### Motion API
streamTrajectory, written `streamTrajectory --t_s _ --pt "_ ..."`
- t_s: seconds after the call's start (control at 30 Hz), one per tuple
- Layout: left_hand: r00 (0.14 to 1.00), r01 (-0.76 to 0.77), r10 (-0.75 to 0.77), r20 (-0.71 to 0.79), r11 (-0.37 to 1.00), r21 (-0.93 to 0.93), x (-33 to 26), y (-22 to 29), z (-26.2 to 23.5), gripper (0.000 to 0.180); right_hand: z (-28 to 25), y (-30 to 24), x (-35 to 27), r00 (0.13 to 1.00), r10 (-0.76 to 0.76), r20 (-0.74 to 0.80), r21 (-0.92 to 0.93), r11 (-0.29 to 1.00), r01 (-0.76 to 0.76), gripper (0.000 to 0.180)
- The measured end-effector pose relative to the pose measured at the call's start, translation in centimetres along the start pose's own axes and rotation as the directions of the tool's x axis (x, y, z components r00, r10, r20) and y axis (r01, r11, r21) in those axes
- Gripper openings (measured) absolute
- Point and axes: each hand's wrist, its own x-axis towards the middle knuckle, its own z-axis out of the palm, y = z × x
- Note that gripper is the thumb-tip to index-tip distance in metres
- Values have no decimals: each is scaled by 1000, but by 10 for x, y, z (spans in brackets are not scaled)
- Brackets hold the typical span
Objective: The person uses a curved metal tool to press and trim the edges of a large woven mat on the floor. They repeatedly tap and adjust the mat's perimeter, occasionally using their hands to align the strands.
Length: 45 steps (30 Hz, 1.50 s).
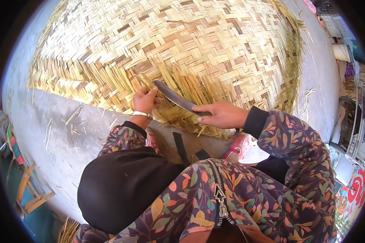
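Observation:
A large mat woven from flat, straw-coloured strips lies before me, with loose strip ends standing up along its near edge. In my right hand is a knife with a long, dark, slightly curved blade, its thumb lying along the near end. The blade slants up and left across the strip ends. Close by its tip, my left hand is at the mat's edge, fingers bent together. What those fingers pinch, if anything, is too small to make out.
Grey concrete floor surrounds the mat, strewn with strip scraps. My feet, in pink shoes, are close to the mat's near edge. A wooden stool stands at lower left. A vehicle is at the far right.

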Motion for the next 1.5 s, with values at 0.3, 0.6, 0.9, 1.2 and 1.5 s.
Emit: streamTrajectory --t_s 0.3,0.6,0.9,1.2,1.5 --pt "996 81 -66 62 955 -284 -1 0 -4 18 19 -10 29 992 61 -115 -271 958 -91 53" --pt "993 100 -93 72 989 -112 -1 15 -3 28 56 -8 72 937 34 -349 -296 944 -145 51" --pt "853 493 -431 294 851 -184 -6 19 -12 17 50 -11 71 950 29 -311 -354 924 -144 52" --pt "957 289 -287 50 955 -59 10 22 5 34 48 -6 72 952 -7 -306 -408 904 -125 54" --pt "925 -229 360 120 279 933 4 17 2 53 8 -8 -4 989 115 -89 -499 855 -144 46"
